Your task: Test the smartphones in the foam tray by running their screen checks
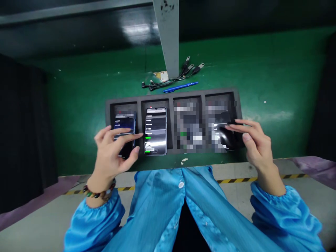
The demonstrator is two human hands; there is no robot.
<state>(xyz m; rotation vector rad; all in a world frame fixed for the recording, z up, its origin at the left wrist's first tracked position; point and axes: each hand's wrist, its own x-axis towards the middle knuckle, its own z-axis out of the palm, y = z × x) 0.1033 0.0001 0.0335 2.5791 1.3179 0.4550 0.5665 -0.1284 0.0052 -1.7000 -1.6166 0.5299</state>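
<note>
Several smartphones lie face up in a dark foam tray (170, 120) with separate compartments. My left hand (112, 148) is open over the leftmost smartphone (122, 122), partly covering it. Its index fingertip reaches the left edge of the lit second smartphone (155, 131), which shows a list with green marks; whether it touches cannot be told. My right hand (256, 141) is open, with fingers stretched out over the right side of the rightmost smartphone (220, 129). A blurred patch hides most of the third smartphone (189, 126) and part of the rightmost one.
Behind the tray, a blue pen (180, 87) and several short black cables (173, 79) lie on the green table (275, 84). A grey metal post (168, 38) stands at the back middle. Small white scraps (184, 160) lie by the front edge.
</note>
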